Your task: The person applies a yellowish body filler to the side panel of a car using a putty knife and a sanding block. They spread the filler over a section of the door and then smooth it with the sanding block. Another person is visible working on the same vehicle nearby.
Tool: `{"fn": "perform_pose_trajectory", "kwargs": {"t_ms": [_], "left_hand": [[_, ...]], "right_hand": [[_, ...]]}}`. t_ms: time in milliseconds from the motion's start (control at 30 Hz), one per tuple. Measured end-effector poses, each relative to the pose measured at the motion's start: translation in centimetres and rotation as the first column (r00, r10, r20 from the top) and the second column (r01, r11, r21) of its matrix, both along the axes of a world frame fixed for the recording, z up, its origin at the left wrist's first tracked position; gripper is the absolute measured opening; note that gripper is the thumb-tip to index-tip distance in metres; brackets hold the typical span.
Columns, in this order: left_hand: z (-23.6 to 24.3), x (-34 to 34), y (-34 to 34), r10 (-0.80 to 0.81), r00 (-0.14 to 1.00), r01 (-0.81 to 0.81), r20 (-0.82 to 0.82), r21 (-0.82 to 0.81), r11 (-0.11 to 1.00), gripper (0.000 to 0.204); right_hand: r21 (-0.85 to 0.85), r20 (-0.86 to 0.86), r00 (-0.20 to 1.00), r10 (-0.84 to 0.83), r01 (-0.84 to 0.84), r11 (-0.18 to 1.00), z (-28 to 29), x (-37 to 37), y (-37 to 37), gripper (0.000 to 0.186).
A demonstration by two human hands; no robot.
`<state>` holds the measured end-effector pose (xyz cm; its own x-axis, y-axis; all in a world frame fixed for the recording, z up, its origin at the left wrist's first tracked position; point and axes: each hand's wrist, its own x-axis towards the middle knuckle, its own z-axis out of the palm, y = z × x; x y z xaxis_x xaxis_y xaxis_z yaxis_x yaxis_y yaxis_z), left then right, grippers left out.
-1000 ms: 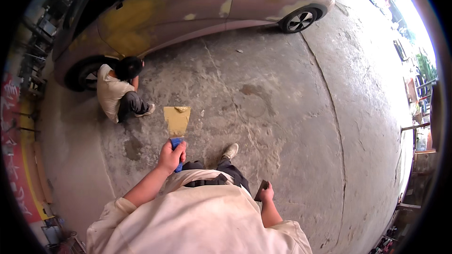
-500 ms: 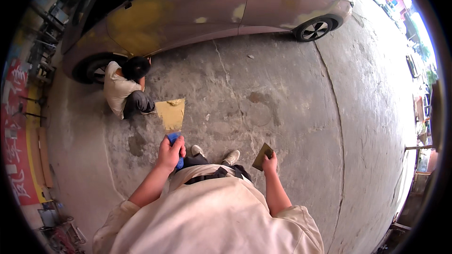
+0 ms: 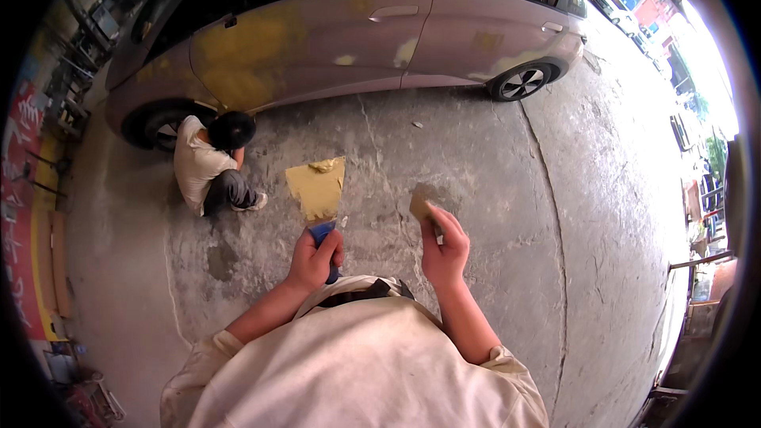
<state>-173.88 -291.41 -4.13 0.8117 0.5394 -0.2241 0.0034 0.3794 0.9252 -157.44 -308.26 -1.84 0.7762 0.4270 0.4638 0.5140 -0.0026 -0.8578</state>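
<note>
My left hand point(image 3: 311, 260) is closed around the blue handle of a wide putty knife point(image 3: 323, 230). Its broad blade points away from me and is coated with yellow putty point(image 3: 315, 190), thicker along the far edge. In my right hand point(image 3: 445, 252) a small flat olive-brown spreader point(image 3: 419, 206) is pinched, fingers toward the far side. The two tools are apart, both held in front of my waist above the floor. Farther off stands a pinkish car point(image 3: 333, 47) with yellow filler patches on its side.
At the left, another person point(image 3: 208, 162) squats beside the car's front wheel point(image 3: 162, 131). Grey concrete floor point(image 3: 507, 269) with long cracks spreads around me. A red banner point(image 3: 24, 214) lines the left edge; assorted items stand along the right edge.
My right hand has risen away from me and inward with the spreader, turning it. The putty knife has shifted slightly right. More of the car shows at the top.
</note>
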Motion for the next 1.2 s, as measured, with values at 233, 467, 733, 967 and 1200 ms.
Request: {"fn": "perform_pose_trajectory", "kwargs": {"t_ms": [233, 467, 733, 967, 1200], "left_hand": [[1.2, -0.5, -0.5, -0.064, 0.995, 0.062, 0.07, 0.034, 0.997, 0.019], [0.9, -1.4, 0.0, -0.095, 0.995, 0.091, 0.038, 0.093, 0.992, 0.017], [1.2, -2.5, 1.2, -0.127, 0.992, 0.127, -0.005, 0.035, 0.991, 0.016], [-0.1, -4.0, 4.6, -0.078, 0.996, 0.071, -0.039, -0.159, 0.985, 0.015], [-1.1, -4.8, 8.8, -0.011, 0.999, 0.006, -0.037, -0.123, 0.992, 0.016]], "right_hand": [[-0.121, 0.672, 0.731, 0.116, -0.046, 0.992, 6.4, -3.3, 5.5, 0.043], [-0.137, 0.665, 0.742, 0.086, 0.008, 0.99, 6.7, -4.4, 7.6, 0.047], [-0.338, 0.579, 0.776, 0.249, -0.05, 0.94, 6.2, -4.4, 9.2, 0.048], [-0.283, 0.136, 0.912, 0.387, -0.339, 0.897, 6.3, -3.4, 10.2, 0.041], [0.363, -0.688, 0.498, 0.527, -0.393, 0.845, 2.4, -2.9, 11.4, 0.024]]}}
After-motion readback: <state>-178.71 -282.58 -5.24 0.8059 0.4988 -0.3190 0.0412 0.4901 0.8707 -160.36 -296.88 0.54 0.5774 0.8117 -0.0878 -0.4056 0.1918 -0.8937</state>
